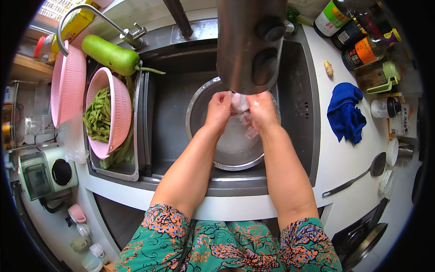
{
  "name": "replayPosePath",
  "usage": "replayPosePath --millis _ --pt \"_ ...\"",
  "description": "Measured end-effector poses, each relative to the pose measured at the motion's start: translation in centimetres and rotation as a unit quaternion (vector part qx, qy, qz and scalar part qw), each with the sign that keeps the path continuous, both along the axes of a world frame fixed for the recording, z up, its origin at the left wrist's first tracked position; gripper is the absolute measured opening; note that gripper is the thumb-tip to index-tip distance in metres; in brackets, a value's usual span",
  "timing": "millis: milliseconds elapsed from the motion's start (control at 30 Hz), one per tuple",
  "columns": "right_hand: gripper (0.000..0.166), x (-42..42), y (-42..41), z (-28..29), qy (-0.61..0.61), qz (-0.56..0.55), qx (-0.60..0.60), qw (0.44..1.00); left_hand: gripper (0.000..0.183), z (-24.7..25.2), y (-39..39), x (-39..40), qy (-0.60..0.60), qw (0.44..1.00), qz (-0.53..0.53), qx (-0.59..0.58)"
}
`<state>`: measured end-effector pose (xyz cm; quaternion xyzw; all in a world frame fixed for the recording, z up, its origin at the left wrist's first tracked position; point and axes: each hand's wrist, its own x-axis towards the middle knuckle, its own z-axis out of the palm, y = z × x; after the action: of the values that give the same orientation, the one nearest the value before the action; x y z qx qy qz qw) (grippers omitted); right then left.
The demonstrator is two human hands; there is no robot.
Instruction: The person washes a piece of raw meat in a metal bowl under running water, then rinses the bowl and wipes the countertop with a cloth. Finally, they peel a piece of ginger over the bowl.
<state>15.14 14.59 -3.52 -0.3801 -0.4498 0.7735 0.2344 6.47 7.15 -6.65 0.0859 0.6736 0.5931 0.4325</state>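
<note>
Both my hands are over a round stainless steel basin (191, 139) that stands in the dark sink. My left hand (218, 108) has its fingers curled on one side of a pale pinkish piece, apparently raw meat (240, 103). My right hand (263, 111) grips the other side, and ragged pieces (250, 131) hang below its thumb side. Cloudy water (231, 144) lies in the basin. The big metal faucet head (249, 44) hangs close in front of the view and covers part of my right hand and the basin's far rim.
Left of the sink (170, 102), a pink colander (119, 115) of green bean pods and a green bottle gourd (108, 54) rest beside a small curved tap (131, 37). On the right counter lie a blue cloth (345, 112), ginger (328, 68), a spatula (357, 178) and several sauce bottles (362, 52).
</note>
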Motion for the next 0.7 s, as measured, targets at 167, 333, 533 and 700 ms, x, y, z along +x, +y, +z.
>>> replayPosePath --millis 167,333,533,700 --pt "0.015 0.9 1.5 1.1 -0.048 -0.116 -0.037 0.991 0.021 -3.9 -1.2 2.5 0.342 0.894 -0.275 -0.086" --pt "0.016 1.2 1.7 1.9 -0.01 -0.13 -0.075 0.989 0.037 -1.7 -0.6 6.6 0.518 0.715 -0.463 -0.082" --pt "0.016 1.2 1.5 1.6 0.006 -0.117 -0.071 0.991 0.048 0.4 0.5 6.3 0.431 0.639 -0.568 -0.289" --pt "0.022 1.4 1.8 0.0 0.017 -0.08 -0.07 0.994 0.048 -2.1 -2.0 6.3 0.491 0.646 -0.51 -0.284"
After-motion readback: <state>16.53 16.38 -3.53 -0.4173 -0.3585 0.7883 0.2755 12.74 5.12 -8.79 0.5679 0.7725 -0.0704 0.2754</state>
